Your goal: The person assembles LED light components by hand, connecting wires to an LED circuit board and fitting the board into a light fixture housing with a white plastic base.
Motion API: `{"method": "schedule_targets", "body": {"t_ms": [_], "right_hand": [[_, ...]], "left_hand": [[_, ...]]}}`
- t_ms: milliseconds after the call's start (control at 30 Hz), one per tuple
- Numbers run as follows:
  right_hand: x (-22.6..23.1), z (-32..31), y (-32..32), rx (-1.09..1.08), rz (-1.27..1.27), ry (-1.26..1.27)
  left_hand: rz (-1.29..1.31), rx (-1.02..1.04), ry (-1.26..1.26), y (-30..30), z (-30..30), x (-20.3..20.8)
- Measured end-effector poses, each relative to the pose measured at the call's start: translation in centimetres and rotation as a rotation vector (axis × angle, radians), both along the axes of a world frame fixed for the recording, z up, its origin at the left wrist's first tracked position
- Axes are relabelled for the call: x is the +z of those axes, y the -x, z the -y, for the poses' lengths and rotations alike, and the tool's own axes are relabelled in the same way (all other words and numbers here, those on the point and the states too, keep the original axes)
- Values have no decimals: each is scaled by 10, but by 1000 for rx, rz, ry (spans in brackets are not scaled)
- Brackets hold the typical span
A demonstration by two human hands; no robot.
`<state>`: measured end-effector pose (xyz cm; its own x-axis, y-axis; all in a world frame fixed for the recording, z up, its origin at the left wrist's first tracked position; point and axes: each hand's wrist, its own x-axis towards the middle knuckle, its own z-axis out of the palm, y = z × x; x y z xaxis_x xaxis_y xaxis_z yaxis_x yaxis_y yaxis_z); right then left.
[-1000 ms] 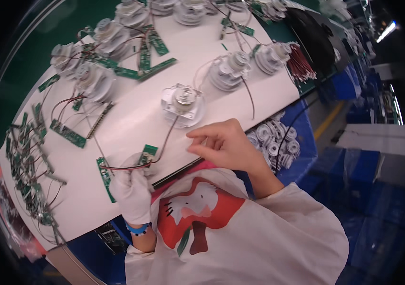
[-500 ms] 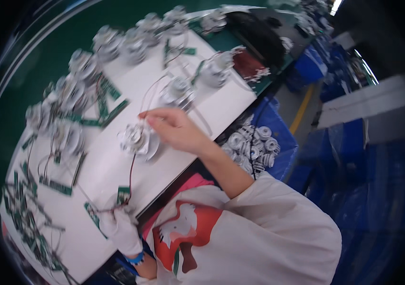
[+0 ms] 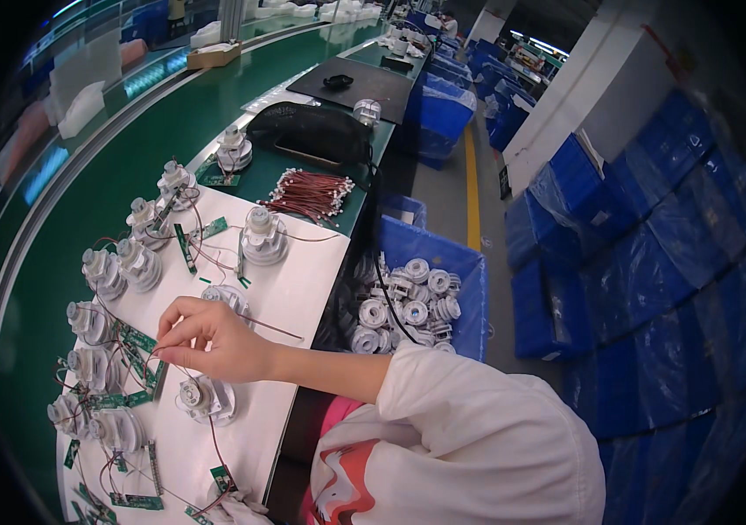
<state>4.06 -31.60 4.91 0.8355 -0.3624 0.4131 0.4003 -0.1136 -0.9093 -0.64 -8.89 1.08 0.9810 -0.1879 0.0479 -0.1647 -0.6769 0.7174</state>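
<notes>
My bare right hand (image 3: 213, 343) is closed, with its thumb and fingertips pinched on a thin wire (image 3: 159, 351). Just below it stands a white round motor-like unit (image 3: 201, 398). From that unit a dark red wire (image 3: 218, 444) runs down to a small green circuit board (image 3: 222, 479). My left hand (image 3: 240, 510), in a white glove, is cut off by the lower edge. Its fingers are closed at the circuit board and wires, partly hidden. Another white unit (image 3: 227, 300) stands partly behind my right hand.
Several white units with green boards line the left of the white work surface (image 3: 259, 376). A bundle of red wires (image 3: 310, 194) and a black bag (image 3: 311, 133) lie beyond. At the right, a blue bin (image 3: 469, 289) holds white round parts. Blue crates (image 3: 653, 289) stand farther right.
The view has swung up and to the right, so the table and hands sit lower and left. My right hand still pinches above the same unit; my left hand is mostly out of the picture.
</notes>
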Motion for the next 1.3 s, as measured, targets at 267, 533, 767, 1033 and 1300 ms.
{"method": "schedule_targets", "body": {"t_ms": [267, 533, 767, 1033, 1300], "right_hand": [[-1, 3, -16, 204, 49, -40], [22, -5, -9, 249, 139, 64], [32, -23, -7, 281, 100, 431], [47, -31, -1, 356, 207, 658], [43, -45, 2, 527, 98, 675]], "left_hand": [[-316, 221, 496, 0, -3, -17], [-131, -13, 571, -10, -9, -28], [-131, 18, 559, -6, -15, -36], [-106, 0, 564, -7, -10, -29], [-74, -24, 545, -8, -11, -26]]}}
